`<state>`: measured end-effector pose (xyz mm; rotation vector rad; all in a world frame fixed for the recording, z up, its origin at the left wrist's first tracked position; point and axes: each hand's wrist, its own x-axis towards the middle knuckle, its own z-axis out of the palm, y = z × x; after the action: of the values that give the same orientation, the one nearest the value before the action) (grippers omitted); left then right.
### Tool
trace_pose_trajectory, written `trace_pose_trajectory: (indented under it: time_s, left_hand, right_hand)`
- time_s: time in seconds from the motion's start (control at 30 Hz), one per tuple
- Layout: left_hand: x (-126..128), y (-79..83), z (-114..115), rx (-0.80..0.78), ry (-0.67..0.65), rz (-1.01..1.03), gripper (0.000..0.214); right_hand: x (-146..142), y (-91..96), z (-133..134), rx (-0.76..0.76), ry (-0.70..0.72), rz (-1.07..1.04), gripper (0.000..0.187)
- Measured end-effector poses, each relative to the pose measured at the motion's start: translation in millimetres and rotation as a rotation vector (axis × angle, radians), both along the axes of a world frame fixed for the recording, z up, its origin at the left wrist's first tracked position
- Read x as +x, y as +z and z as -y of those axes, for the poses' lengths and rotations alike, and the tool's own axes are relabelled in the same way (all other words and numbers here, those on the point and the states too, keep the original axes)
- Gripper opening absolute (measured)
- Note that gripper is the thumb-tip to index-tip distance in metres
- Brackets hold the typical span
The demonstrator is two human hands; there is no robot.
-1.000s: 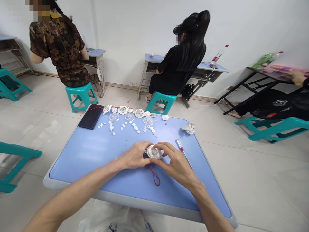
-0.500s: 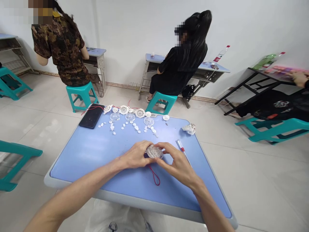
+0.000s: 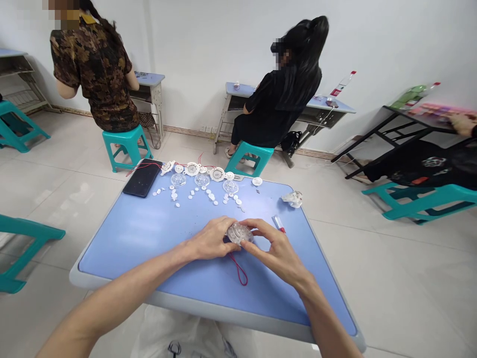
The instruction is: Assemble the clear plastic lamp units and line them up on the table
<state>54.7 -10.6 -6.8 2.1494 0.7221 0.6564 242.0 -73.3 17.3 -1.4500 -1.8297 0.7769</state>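
Between both hands is a small round clear plastic case (image 3: 239,233), held just above the blue desk (image 3: 149,248). My left hand (image 3: 216,238) grips its left side, fingers curled round it. My right hand (image 3: 270,246) pinches the right side with thumb and fingertips. A red cord loop (image 3: 241,273) hangs below the case onto the desk. Right of my right hand lies a screwdriver (image 3: 278,223) with a clear and red handle, its shaft hidden behind the hand. What sits inside the case is too small to make out.
Along the far edge lie a black phone (image 3: 142,179), white round parts with red cords (image 3: 192,169), clear discs (image 3: 201,180) and several small white pieces (image 3: 211,196). A crumpled clear plastic bag (image 3: 292,199) sits at the right corner. Other people sit on green stools (image 3: 249,156) beyond.
My right hand has shifted slightly on the clear case and now covers the screwdriver's shaft. The case appears turned a little. My left hand stays nearly in place.
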Motion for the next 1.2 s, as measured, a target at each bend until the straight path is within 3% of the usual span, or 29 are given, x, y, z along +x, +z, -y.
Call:
trace_pose_trajectory:
  time_s: [0.2, 0.4, 1.2]
  left_hand:
    - [0.5, -2.7, -1.0, -0.004, 0.011, -0.001, 0.033]
    - [0.5, -2.1, -1.6, -0.056, 0.030, -0.013, 0.047]
    - [0.9, 2.3, -2.0, -0.106, 0.041, -0.006, 0.046]
  right_hand:
    - [-0.1, 1.5, -0.3, 0.031, 0.000, -0.018, 0.030]
    - [4.3, 2.1, -2.6, -0.036, -0.017, -0.092, 0.032]
    - [7.5, 3.9, -4.8, -0.120, -0.037, -0.165, 0.034]
